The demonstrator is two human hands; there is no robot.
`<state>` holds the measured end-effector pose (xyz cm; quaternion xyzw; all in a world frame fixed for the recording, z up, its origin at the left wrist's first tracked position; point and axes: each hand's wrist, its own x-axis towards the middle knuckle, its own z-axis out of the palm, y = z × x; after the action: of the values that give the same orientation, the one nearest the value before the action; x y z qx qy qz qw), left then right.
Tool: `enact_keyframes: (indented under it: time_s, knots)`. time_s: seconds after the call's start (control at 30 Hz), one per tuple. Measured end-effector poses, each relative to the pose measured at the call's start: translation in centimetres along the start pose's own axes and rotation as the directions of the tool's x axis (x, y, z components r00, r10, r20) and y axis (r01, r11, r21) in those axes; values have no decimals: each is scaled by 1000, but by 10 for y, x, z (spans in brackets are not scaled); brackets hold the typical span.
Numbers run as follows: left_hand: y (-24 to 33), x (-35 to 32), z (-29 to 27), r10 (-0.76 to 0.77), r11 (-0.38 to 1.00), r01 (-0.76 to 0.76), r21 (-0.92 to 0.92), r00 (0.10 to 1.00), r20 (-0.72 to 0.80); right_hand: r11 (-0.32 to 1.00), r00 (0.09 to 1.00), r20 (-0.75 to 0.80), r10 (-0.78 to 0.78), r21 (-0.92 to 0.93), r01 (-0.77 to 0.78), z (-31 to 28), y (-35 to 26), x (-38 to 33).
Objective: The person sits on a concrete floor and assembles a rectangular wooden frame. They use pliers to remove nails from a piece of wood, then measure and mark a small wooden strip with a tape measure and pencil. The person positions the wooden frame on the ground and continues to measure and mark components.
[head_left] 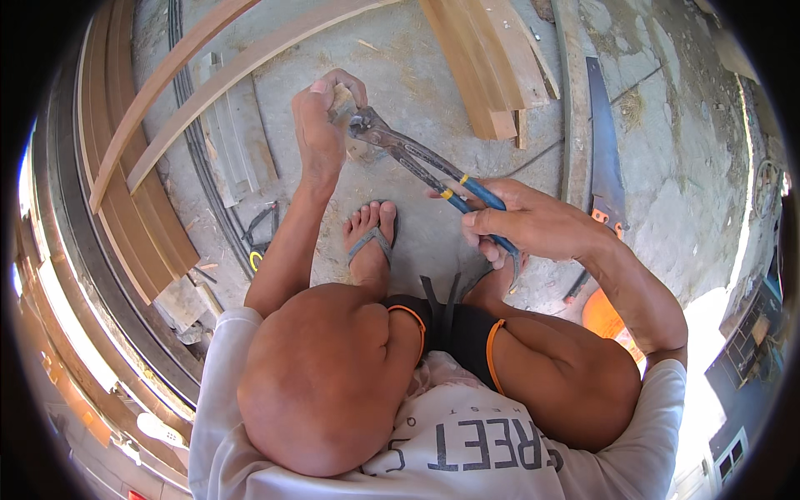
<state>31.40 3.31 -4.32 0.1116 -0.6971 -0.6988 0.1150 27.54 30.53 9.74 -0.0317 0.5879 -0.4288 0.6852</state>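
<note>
My right hand [542,221] is closed around the blue-and-yellow handles of a pair of end-cutting pincers [410,156]. Their dark, worn metal jaws point up and left, toward my left hand [320,125]. That hand is raised with its fingers curled around a small light-brown piece, apparently wood [342,106], which the fingers partly cover. The pincer head is right beside this piece. Whether the jaws grip anything, such as a nail, is too small to make out.
Long boards [146,212] and thin strips [237,71] lie at the left. More planks [479,67] sit far ahead. A handsaw [606,142] rests at right beside a narrow plank [575,108]. Dark cables [196,137] run along the concrete floor. Something orange [602,314] is behind my right forearm.
</note>
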Motion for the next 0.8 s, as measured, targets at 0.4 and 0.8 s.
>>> enact_keyframes:
  time_s: [0.4,0.8]
  knots:
    - [3,-7,-13,-19,996,15,-89,999,-48,997,998,52,-40,-59,43,5,3,24]
    - [4,-8,-12,-19,995,16,-103,1000,-25,1000,1000,-17,1,19,0,20,3,29]
